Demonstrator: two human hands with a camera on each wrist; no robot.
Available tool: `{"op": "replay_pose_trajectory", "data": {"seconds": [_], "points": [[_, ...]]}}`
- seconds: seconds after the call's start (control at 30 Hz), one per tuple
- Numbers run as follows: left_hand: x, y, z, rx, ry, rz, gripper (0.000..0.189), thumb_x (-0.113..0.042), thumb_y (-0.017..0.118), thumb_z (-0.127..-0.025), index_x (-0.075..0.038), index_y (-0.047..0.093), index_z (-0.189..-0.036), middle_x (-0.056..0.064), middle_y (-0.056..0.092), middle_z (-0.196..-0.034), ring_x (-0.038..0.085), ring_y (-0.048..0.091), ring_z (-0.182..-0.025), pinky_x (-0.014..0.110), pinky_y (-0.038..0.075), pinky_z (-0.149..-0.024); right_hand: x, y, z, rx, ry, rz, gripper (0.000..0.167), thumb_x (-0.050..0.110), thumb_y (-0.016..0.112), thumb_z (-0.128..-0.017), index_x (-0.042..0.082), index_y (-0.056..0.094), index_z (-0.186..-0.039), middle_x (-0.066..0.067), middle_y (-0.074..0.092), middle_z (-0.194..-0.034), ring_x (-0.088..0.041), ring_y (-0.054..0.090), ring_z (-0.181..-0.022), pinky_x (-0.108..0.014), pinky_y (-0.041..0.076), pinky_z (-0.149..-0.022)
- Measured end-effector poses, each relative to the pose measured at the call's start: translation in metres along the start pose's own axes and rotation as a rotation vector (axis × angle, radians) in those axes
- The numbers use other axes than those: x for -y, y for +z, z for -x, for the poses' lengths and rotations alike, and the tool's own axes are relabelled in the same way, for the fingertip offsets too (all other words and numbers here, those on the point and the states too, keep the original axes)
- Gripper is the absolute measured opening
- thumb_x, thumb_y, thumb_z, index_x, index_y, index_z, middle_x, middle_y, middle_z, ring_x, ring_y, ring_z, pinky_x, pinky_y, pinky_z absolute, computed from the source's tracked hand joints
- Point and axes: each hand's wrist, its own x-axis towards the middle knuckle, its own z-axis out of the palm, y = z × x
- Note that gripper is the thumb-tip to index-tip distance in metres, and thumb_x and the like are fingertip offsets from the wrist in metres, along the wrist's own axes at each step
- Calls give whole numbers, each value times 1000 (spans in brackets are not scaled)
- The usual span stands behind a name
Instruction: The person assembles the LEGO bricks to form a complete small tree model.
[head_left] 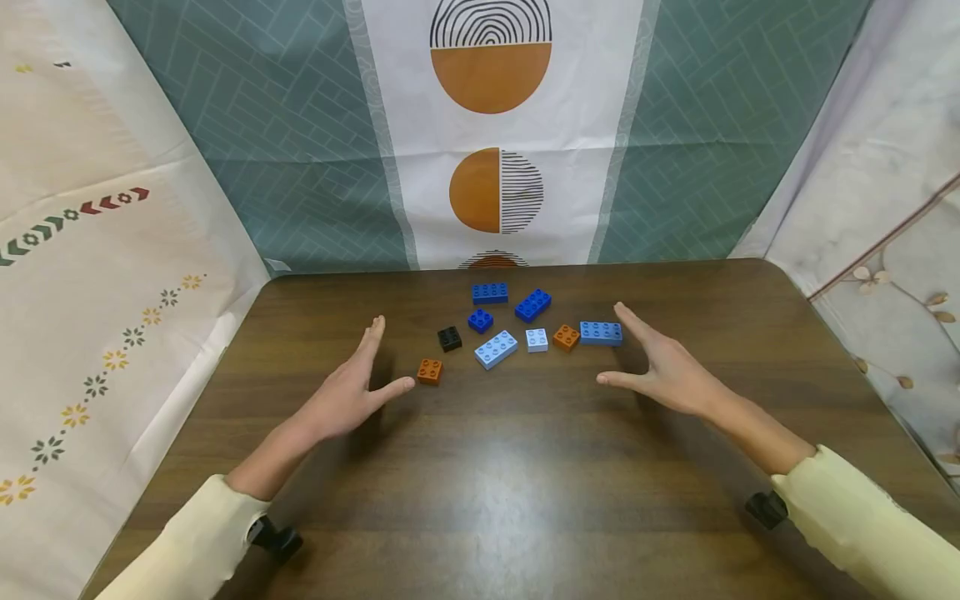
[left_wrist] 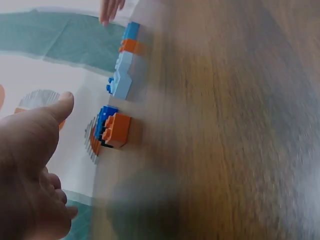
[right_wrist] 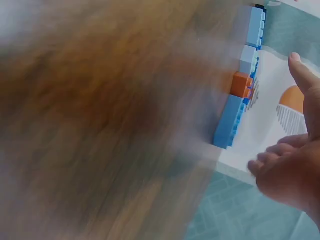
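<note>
My left hand (head_left: pixel 348 387) hovers over the left of the table, thumb spread from straight fingers, holding nothing. Nearest to it lies an orange building block (head_left: pixel 430 372), with a black block (head_left: pixel 449 338) just behind. On the right, my right hand (head_left: pixel 667 367) is held the same way, its fingertips close to a medium-blue long block (head_left: pixel 601 333). Beside that block sit another orange block (head_left: pixel 566 337), a pale square block (head_left: pixel 536 340) and a light-blue long block (head_left: pixel 496 350). Farther back are a small dark-blue block (head_left: pixel 481 321) and two long dark-blue blocks (head_left: pixel 533 306).
The brown wooden table (head_left: pixel 480 500) ends at a patterned teal and white cloth (head_left: pixel 315 167) hanging behind it. Light printed cloths (head_left: pixel 97 292) hang at both sides. Each sleeve has a dark device (head_left: pixel 275 538) strapped at the wrist.
</note>
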Motion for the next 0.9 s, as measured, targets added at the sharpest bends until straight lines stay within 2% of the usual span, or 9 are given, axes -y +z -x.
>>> {"op": "replay_pose_trajectory", "data": {"seconds": [0.03,0.07,0.13,0.17,0.37,0.4,0.47,0.53,0.9], "points": [[0,1,-1,4,-9,26,109,-54,66,-104,-21,-14,-169,9,-8,-177,39,4,-162,69,17,-124,0,1,-4,-7,-12,-17,113,50,82,-93,12,10,-172,-14,13,-177,-46,25,-157,-71,30,-118],[1,2,-3,8,-14,51,108,-53,67,-103,-21,-13,-170,11,-5,-178,40,7,-162,68,18,-124,0,2,-8,-12,-23,-36,111,47,83,-93,12,12,-171,-15,16,-176,-48,40,-149,-69,34,-117],[2,5,-6,9,-14,88,108,-51,68,-103,-19,-10,-170,14,0,-177,42,12,-161,67,20,-124,0,4,-17,-26,-48,-65,107,42,85,-92,11,19,-171,-16,23,-174,-49,45,-145,-67,38,-115],[3,6,-7,6,-14,104,107,-50,69,-103,-18,-8,-171,14,2,-177,42,14,-160,65,21,-125,0,5,-21,-35,-60,-80,104,38,86,-92,11,23,-170,-17,27,-172,-49,55,-133,-65,42,-112],[7,16,-13,-15,19,191,99,-37,72,-104,-5,6,-170,19,13,-176,41,22,-159,61,25,-125,-5,12,-44,-72,-127,-154,85,22,87,-91,8,43,-163,-23,51,-157,-45,64,-113,-55,52,-92],[7,17,-14,-20,26,204,98,-35,73,-104,-3,8,-170,20,15,-175,41,24,-158,60,26,-125,-5,13,-47,-70,-134,-160,83,20,87,-91,7,45,-161,-24,53,-155,-45,62,-125,-55,53,-92],[8,20,-16,-23,35,241,94,-30,73,-104,0,12,-169,21,18,-174,40,26,-157,58,28,-124,-7,14,-53,-58,-140,-169,78,18,87,-91,6,49,-159,-23,56,-153,-46,61,-128,-57,53,-98],[9,23,-17,-22,39,272,91,-26,73,-104,1,14,-168,21,21,-173,39,30,-156,56,30,-124,-9,15,-59,-46,-147,-171,74,16,87,-91,3,53,-155,-21,52,-157,-46,50,-143,-62,48,-107],[8,33,-23,-91,69,318,72,-8,73,-102,3,36,-162,19,46,-161,34,52,-143,46,46,-114,-14,20,-84,37,-122,-159,60,14,89,-88,2,66,-143,-17,66,-142,-40,59,-135,-58,50,-109]]}}
